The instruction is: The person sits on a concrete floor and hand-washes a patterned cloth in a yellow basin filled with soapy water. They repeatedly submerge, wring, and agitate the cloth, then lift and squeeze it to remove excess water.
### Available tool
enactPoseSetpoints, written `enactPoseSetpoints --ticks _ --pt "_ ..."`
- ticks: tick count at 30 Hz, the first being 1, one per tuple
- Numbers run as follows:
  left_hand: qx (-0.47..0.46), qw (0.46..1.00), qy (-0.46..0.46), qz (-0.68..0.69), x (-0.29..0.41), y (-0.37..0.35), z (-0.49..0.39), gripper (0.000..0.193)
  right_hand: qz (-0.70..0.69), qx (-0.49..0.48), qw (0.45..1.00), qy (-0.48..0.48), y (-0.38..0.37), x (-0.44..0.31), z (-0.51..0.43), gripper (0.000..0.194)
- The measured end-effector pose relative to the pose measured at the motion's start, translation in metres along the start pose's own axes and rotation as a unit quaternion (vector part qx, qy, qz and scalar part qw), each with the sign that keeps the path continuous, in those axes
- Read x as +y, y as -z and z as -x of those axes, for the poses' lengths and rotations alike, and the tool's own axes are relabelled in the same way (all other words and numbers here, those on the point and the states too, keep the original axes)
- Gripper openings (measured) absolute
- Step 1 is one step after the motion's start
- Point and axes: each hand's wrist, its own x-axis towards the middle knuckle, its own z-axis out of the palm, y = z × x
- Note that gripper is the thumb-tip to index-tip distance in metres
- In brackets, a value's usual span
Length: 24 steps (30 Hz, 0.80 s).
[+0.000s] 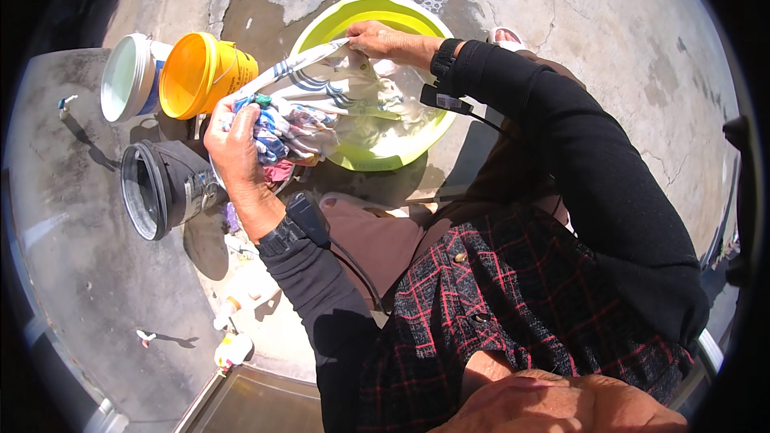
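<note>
A wet patterned cloth, white with blue, green and pink print, stretches between both hands over a lime-yellow plastic basin. Its bunched end is gripped by my left hand, just beyond the basin's left rim. At the basin's far side, my right hand pinches the cloth's upper edge between thumb and fingers. The lower part of the cloth hangs down into the basin, where cloudy water shows. How far the cloth reaches under the water is hidden.
Left of the basin are a yellow bucket, a white bucket and a dark grey bucket. Wall taps stick out farther left. A pale bottle lies low on the left. Wet, cracked concrete surrounds the basin.
</note>
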Motion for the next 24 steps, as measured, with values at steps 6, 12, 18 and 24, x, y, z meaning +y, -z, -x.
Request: enactPoseSetpoints --ticks 6,12,18,24 --pt "0.038 0.996 -0.070 0.046 -0.003 0.007 0.003 0.017 -0.022 0.057 0.984 0.166 0.038 -0.038 0.008 0.022" --pt "0.081 0.984 -0.131 0.088 0.011 0.029 0.014 0.019 -0.305 -0.066 0.880 0.359 0.058 -0.119 0.041 0.021" --pt "0.123 0.983 -0.106 0.084 0.025 0.038 0.006 0.020 -0.149 -0.017 0.918 0.366 0.066 -0.144 0.048 0.019" --pt "0.039 0.988 -0.112 0.097 0.024 0.024 0.000 0.017 -0.084 0.030 0.971 0.222 0.093 -0.135 0.050 0.018"
